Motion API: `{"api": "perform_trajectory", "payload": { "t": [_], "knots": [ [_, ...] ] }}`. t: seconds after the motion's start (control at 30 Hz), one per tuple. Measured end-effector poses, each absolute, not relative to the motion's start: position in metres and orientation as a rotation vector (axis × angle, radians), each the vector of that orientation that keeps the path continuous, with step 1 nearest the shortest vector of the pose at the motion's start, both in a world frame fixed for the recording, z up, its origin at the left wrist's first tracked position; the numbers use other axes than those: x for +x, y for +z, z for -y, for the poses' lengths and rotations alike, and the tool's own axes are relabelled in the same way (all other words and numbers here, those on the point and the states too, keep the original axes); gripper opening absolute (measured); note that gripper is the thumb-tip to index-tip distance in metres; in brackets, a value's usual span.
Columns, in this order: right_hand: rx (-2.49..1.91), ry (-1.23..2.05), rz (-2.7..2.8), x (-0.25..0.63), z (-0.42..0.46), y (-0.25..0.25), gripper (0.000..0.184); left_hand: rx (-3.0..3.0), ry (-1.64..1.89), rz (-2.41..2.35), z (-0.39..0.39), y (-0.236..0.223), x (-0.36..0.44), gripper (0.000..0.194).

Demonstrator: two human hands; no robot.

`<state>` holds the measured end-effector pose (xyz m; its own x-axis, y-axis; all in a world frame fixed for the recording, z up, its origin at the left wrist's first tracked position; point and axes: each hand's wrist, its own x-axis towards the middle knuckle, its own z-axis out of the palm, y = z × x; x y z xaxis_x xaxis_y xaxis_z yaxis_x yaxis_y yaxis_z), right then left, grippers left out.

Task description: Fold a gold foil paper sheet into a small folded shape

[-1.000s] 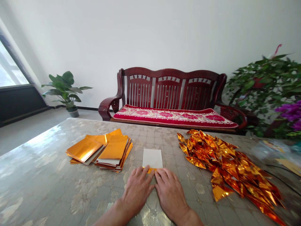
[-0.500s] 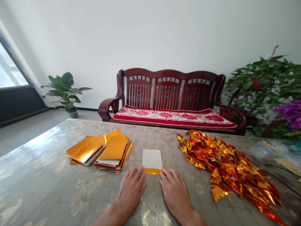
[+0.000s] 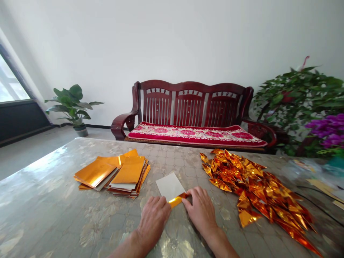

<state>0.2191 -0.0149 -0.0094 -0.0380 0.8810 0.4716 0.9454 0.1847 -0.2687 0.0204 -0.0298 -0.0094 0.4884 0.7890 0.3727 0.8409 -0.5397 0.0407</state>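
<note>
A sheet of foil paper (image 3: 169,185) lies white side up on the table between my hands, turned at a slant. Its near edge is folded over into a narrow gold strip. My left hand (image 3: 155,216) rests at the strip's left end, fingers together and pressing it to the table. At the other end, my right hand (image 3: 201,207) pinches the strip's corner between thumb and fingers, and that corner is slightly lifted. Left of the sheet sits a stack of gold foil papers (image 3: 129,171). To the right spreads a heap of folded gold foil pieces (image 3: 252,182).
The table (image 3: 48,204) has a patterned, glossy cover. Plastic bags (image 3: 303,168) and dark cables (image 3: 319,208) lie at its right side. Behind stands a dark red wooden bench (image 3: 188,107) with a floral cushion, flanked by potted plants (image 3: 75,104).
The sheet has turned anticlockwise from square to slanted. My right hand has shifted from pressing the strip flat to pinching its corner. My left hand has moved slightly right and down.
</note>
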Motion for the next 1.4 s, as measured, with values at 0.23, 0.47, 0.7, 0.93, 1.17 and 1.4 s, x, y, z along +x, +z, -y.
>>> {"api": "perform_trajectory", "payload": {
  "t": [0.23, 0.47, 0.7, 0.93, 1.17, 1.4],
  "knots": [
    [-1.699, 0.053, 1.816, 0.219, 0.01, -0.013, 0.004, -2.6, -0.609, 1.498, 0.026, -0.006, 0.023, 0.019],
    [-1.48, 0.102, 1.712, 0.216, 0.012, -0.009, 0.02, -2.566, -0.881, 1.528, 0.025, 0.0, 0.024, 0.022],
    [-1.12, -0.348, 1.982, 0.206, 0.033, 0.013, 0.027, -2.488, -1.17, 1.199, 0.023, 0.017, 0.024, 0.031],
    [-1.158, -0.147, 1.967, 0.205, 0.033, 0.011, 0.022, -2.539, -1.797, 1.237, 0.019, 0.013, 0.02, 0.017],
    [-1.164, -0.227, 2.014, 0.215, 0.029, 0.011, 0.02, -2.609, -1.533, 1.46, 0.012, 0.002, 0.015, 0.022],
    [-1.355, -0.213, 2.162, 0.215, 0.022, -0.005, 0.007, -2.736, -0.814, 1.389, 0.013, -0.001, 0.017, 0.014]
  ]
}}
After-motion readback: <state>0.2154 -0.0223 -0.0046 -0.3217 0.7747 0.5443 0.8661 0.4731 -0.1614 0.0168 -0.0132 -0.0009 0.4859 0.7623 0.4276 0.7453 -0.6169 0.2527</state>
